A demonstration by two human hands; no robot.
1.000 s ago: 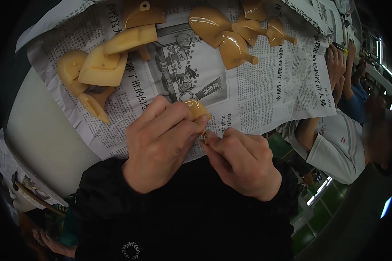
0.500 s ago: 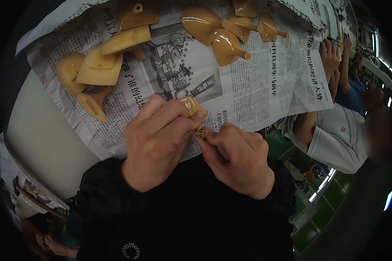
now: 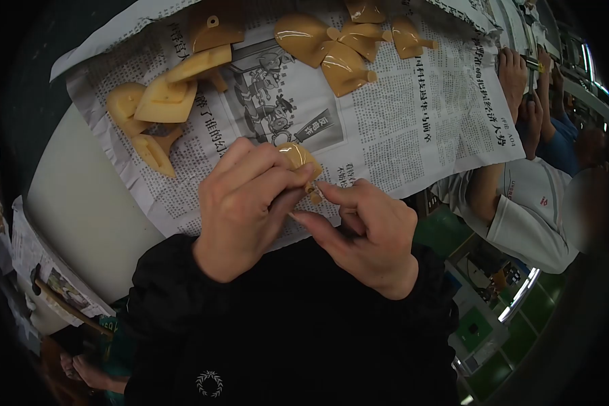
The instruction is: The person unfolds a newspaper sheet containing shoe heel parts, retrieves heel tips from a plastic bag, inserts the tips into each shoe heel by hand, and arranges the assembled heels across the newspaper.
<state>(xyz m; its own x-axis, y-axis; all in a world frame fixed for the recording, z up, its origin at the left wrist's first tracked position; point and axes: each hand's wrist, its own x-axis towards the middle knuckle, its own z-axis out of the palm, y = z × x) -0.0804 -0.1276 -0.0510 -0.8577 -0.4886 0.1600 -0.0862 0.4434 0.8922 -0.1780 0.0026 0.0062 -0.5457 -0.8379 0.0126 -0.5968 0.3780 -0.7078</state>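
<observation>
My left hand (image 3: 240,203) is closed on a glossy tan moulded piece (image 3: 296,155), pinching its curved body between thumb and fingers. A short stem (image 3: 314,197) sticks out of the piece on the near side, with a small dark spot where it joins. My right hand (image 3: 369,233) is beside that stem, its thumb and index finger apart. The index fingertip is at the stem; whether it touches is hard to tell. Under both hands lies a printed newspaper sheet (image 3: 399,135).
Several similar glossy tan pieces (image 3: 345,71) lie at the back of the newspaper. More matte-sided pieces (image 3: 166,98) are heaped at the left. A pale table surface (image 3: 88,203) shows there. To the right sits a person in a grey shirt (image 3: 531,210).
My right thumb and index finger have parted from their pinch at the stem, leaving more of it visible. My left hand keeps its grip. The whole view has shifted slightly.
</observation>
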